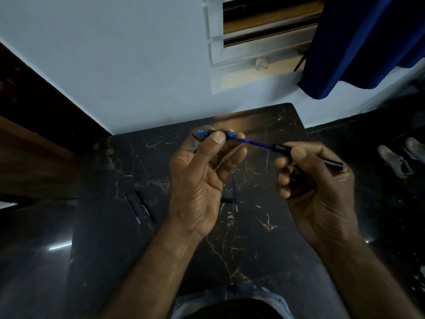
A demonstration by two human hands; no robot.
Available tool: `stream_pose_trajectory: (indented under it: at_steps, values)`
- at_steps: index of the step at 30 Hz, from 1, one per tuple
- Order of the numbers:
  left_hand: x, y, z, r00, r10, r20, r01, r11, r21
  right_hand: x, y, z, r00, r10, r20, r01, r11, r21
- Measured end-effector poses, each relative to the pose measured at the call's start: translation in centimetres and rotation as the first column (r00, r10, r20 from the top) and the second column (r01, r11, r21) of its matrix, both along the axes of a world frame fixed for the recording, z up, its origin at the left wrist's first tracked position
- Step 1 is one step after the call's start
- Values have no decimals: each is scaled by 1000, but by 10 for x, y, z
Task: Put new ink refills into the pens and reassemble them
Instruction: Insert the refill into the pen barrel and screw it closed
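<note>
Refill (255, 143) blue, thin, protruding from black barrel (305, 155) pinched by right hand (315, 180); left hand (202, 176) fingers grip blue-black tip section (215, 134).

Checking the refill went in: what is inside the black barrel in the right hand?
A blue refill sticks out of the black barrel held by the right hand; how far it reaches inside is hidden.

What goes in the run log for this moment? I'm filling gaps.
step: joining pen halves | left hand: holds front section | right hand: holds barrel, blue refill protruding | table: loose parts

Pen halves (216, 134) apart, refill (255, 143) between.
</note>
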State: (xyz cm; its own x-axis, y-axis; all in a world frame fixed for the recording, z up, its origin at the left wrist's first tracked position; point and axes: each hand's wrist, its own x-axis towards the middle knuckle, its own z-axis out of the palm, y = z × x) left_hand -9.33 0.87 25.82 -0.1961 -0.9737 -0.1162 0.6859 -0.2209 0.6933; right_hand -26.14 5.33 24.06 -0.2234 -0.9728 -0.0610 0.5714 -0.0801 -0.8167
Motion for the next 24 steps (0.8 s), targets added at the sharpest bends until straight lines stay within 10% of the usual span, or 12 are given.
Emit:
stream_pose_trajectory:
  at_steps: [24]
  values:
    - [8,19,-3,997,44,68,-43,999,-20,0,14,-4,992,40,-123,-49,996,-68]
